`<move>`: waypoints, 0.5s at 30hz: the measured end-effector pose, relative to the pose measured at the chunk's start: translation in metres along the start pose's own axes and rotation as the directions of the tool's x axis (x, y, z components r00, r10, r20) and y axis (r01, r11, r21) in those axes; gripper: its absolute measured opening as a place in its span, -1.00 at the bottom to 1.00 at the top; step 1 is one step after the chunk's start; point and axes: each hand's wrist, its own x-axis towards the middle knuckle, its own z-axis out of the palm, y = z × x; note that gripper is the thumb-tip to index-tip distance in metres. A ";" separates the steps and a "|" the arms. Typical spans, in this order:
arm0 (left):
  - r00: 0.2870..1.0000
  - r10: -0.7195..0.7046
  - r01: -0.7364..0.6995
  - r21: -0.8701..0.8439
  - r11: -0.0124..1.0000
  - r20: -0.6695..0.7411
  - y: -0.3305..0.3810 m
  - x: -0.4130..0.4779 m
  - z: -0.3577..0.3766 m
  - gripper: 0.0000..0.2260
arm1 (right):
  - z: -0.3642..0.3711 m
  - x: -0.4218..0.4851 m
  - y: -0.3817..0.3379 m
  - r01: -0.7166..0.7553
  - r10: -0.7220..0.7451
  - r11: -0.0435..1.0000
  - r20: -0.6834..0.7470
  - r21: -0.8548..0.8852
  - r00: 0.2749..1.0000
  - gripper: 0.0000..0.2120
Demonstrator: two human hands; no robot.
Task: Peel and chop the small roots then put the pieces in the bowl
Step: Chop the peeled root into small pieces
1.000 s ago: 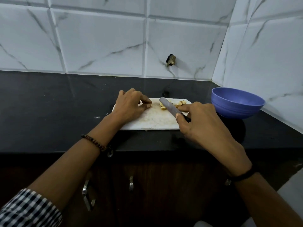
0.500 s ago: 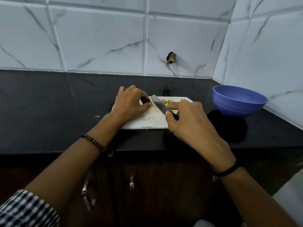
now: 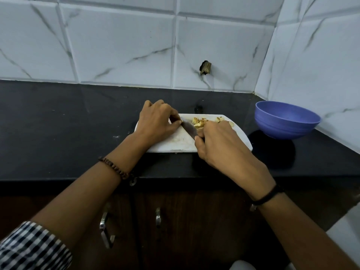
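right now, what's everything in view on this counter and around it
cutting board: one, white, middle of the counter
root pieces: small pile, yellowish, far side of the cutting board
knife: one, grey blade, slanting across the board
bowl: one, blue, on the counter right of the board
counter: one, black, spans the view
cabinet handles: two, metal, dark doors below
bracelet: one, brown beads, left wrist
wristband: one, black, right wrist
sleeve: one, checked, left arm
left grip: fingers curled at the knife tip, contents hidden
right grip: curled round the knife handle
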 end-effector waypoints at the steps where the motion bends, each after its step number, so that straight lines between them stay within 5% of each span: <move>1: 1.000 -0.005 0.005 -0.004 1.000 0.006 0.000 0.000 0.000 -0.85 | -0.004 -0.002 0.002 -0.005 0.005 1.000 0.012 -0.010 1.000 -0.86; 15: 0.991 -0.110 0.117 -0.090 0.989 0.080 -0.002 0.001 -0.003 -0.89 | -0.035 -0.016 0.021 -0.035 0.040 0.997 -0.063 0.075 0.997 -0.70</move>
